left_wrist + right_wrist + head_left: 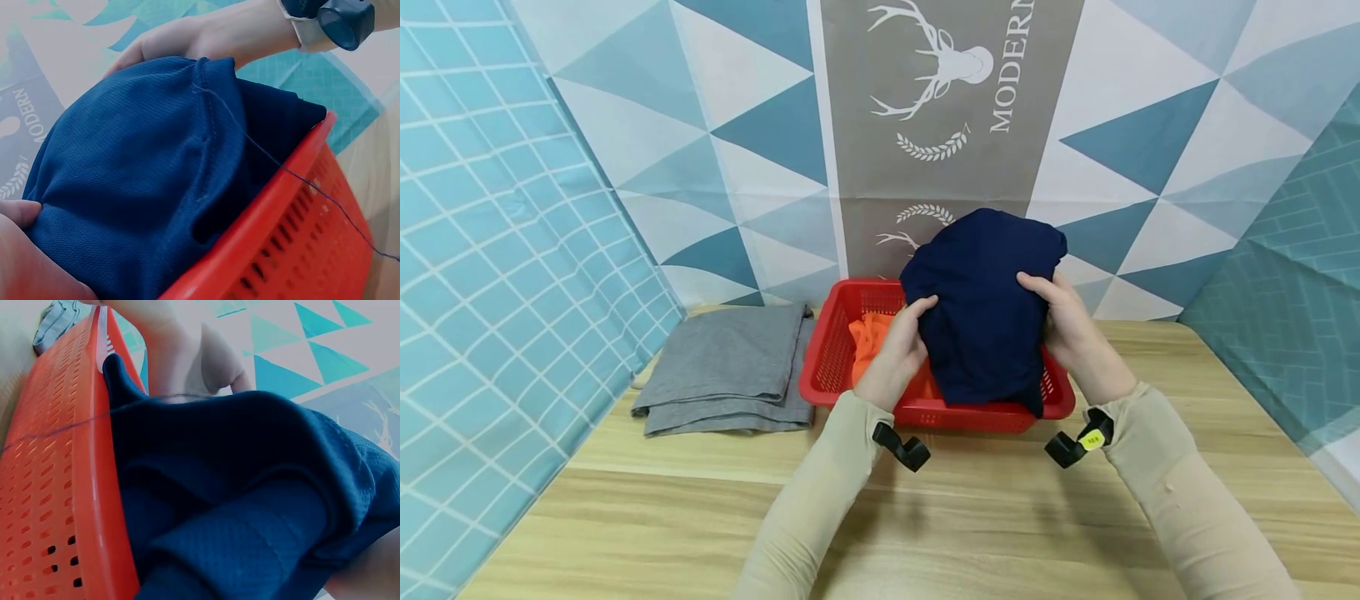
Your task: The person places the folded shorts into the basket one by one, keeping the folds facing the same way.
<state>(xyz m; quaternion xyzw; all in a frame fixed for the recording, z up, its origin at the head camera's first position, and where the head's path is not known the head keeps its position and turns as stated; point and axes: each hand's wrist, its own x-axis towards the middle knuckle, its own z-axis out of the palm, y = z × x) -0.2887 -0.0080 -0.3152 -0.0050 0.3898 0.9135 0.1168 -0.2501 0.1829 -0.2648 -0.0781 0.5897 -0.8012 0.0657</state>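
Note:
A bunched navy blue cloth garment [985, 304] is held between both hands over the right part of a red plastic basket [973, 419]. My left hand [897, 350] grips its left side, thumb on the near face. On the right edge, my right hand [1071, 325] grips it with the thumb across the front and the other fingers behind the fabric. The lower end of the navy cloth [275, 122] hangs against the basket's near rim. A stitched hem and a loose dark thread [340, 209] show in the left wrist view. Folds of the cloth open toward the right wrist camera.
Orange cloth [868, 337] lies in the left part of the basket. Left of it, a folded grey cloth [722, 358] sits on the wooden table [970, 517]. A patterned wall covering [767, 133] rises right behind the basket, with a blue tiled sheet [512, 250] at the left.

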